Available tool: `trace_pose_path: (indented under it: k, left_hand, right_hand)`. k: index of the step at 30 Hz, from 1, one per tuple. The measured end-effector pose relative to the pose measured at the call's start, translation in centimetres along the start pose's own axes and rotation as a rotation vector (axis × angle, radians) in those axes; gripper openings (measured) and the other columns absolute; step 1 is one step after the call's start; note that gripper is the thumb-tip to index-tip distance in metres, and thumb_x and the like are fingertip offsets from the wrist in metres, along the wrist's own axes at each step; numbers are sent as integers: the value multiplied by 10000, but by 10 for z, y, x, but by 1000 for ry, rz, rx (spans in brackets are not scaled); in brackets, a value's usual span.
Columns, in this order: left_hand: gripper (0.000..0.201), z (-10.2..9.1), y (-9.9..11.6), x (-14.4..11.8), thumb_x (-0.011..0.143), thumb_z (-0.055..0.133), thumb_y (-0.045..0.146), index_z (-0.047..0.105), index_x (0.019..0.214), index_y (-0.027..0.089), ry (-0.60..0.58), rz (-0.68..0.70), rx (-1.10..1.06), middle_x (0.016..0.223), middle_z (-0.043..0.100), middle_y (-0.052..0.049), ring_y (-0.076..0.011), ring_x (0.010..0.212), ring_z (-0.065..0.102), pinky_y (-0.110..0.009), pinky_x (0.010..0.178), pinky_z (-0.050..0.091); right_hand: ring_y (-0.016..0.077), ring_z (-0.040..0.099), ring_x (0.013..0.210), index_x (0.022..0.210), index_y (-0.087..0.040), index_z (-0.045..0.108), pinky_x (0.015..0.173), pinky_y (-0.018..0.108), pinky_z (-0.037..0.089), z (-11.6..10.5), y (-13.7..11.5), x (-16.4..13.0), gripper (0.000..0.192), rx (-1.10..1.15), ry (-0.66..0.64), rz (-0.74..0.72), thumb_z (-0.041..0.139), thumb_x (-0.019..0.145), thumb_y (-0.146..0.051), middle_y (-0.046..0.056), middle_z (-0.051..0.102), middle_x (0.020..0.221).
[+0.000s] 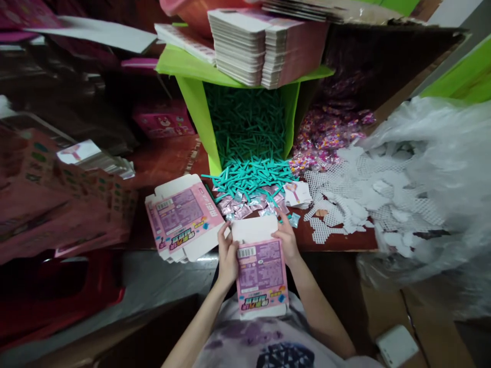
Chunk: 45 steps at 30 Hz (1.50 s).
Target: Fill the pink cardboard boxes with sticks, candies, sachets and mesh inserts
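Print on the pink carton (pixel 261 273) is too small to read. Its side edges are hidden under the left hand (pixel 227 255) and right hand (pixel 287 241). Behind the carton, the green bin (pixel 199 110) conceals how deep the teal sticks (pixel 249 133) run. The stacked flat cartons (pixel 264 46) above the bin are cut off by the top edge.

A small packing workshop: around the green bin of teal sticks (pixel 247 128) lie stacks of flat pink cartons (pixel 184 217) to its left, more unfolded boxes (pixel 264 48) on top, and white netting scraps (pixel 356 199) to its right.
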<state>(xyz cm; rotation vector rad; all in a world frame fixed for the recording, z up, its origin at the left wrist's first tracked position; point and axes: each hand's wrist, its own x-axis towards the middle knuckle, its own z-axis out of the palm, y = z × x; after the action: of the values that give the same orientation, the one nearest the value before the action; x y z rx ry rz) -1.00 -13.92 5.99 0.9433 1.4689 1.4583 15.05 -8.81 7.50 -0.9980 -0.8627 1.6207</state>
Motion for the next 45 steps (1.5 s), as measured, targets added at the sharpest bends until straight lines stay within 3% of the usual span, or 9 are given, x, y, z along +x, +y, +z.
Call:
trace_pose_path:
  k: [6,11,16,25,29,32,37,41,45]
  left_hand:
    - [429,12,-21,-11,727,651,318,539,1118,183,91,10,-17,916,641,-37,-173,842,608,-289,814,451]
    - [179,10,-28,-10,757,623,332,657,715,162,-109,89,44,803,661,-59,-195,801,619,-305,771,462]
    - [220,16,-26,-12,710,671,301,651,885,169,-22,109,42,908,679,-78,-212,868,633,-338,825,471]
    - [346,21,-36,-9,709,672,323,430,512,174,-78,13,39,770,658,-66,-190,753,619,-303,736,468]
    - [244,20,-18,-16,752,615,414,566,750,175,-68,-133,128,903,649,-66,-204,878,594,-313,802,440]
    - [316,24,32,-18,827,482,483,580,792,184,-227,-192,182,736,601,-32,-181,701,559,-283,668,425]
    - [233,72,105,-32,738,583,426,655,700,207,-889,416,319,718,597,-71,-184,606,541,-295,617,403]
    - [159,131,49,-72,510,718,310,604,496,200,-1295,784,672,534,574,-87,-208,486,531,-321,541,390]
    - [534,159,-60,-108,415,761,348,273,251,208,-1380,623,777,316,406,-50,-252,461,546,-367,544,418]
  right_hand:
    - [202,620,702,663,-184,592,665,309,478,-21,20,-6,222,-114,-23,15,713,653,-371,36,672,768]
    - [232,651,817,666,-185,603,766,372,487,-34,31,-14,237,-86,-83,-101,638,749,-405,86,688,962]
    - [238,642,897,874,-188,640,803,360,481,-38,37,-16,228,-227,55,-156,659,717,-351,92,679,1033]
    - [288,679,774,369,-203,354,647,347,508,-29,46,-10,491,-330,178,-144,696,670,-385,100,718,774]
    - [246,672,790,528,-209,611,724,368,520,-39,27,-12,330,-460,168,-220,585,787,-412,69,718,845]
    - [236,638,859,827,-199,694,813,379,493,-66,-7,13,230,-726,432,-472,567,809,-390,80,698,914]
    - [286,559,989,988,-107,655,876,407,432,-110,-53,84,340,-1230,617,-447,646,746,-345,172,614,1070]
    - [256,592,856,814,-108,674,834,379,437,-123,-53,109,213,-1299,575,-340,666,713,-295,150,654,903]
    - [225,606,731,901,-88,659,738,347,466,-133,-42,114,330,-1096,639,-341,707,635,-278,116,671,815]
